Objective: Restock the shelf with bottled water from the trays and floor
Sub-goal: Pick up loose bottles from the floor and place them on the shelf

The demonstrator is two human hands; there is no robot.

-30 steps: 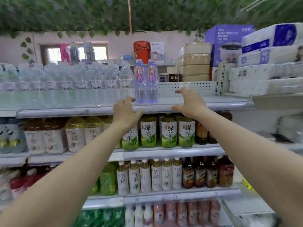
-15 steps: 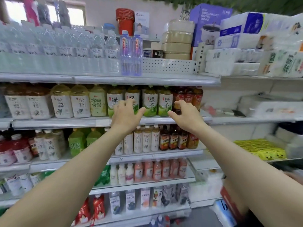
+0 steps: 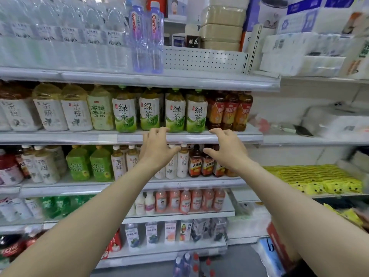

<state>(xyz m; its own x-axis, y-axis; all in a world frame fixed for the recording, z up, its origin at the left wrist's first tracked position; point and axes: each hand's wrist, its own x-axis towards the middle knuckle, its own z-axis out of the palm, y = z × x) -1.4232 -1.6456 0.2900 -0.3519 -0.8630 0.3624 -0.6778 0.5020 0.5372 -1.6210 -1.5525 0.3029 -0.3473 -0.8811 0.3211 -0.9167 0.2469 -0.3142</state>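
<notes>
Fingers (image 3: 154, 132) on both hands are hanging loosely spread and gripping nothing. The left hand (image 3: 157, 148) and right hand (image 3: 227, 150) are hovering side by side in front of the lip of the second shelf (image 3: 249, 137); I can't tell if they're actually touching it.

Water-wise, the two purple-tinted bottles (image 3: 146, 37) are standing upright at the front of the top shelf (image 3: 219, 80), just beside the long row of clear water bottles (image 3: 69, 37). A blurry cluster of capped bottles (image 3: 185, 264) is sitting way down on the floor (image 3: 239, 260).

My guess is the step in hand is going for that floor cluster. If so, I'm thinking one bottle per hand, wrapping around the body rather than the cap, and keeping them upright on the way up.

For clearance, every shelf lip is sticking out toward the arms, so I'd be pulling back from the green tea bottles (image 3: 151, 110) before dropping. Open room is showing right of the purple pair, in front of the perforated panel (image 3: 199, 58).
</notes>
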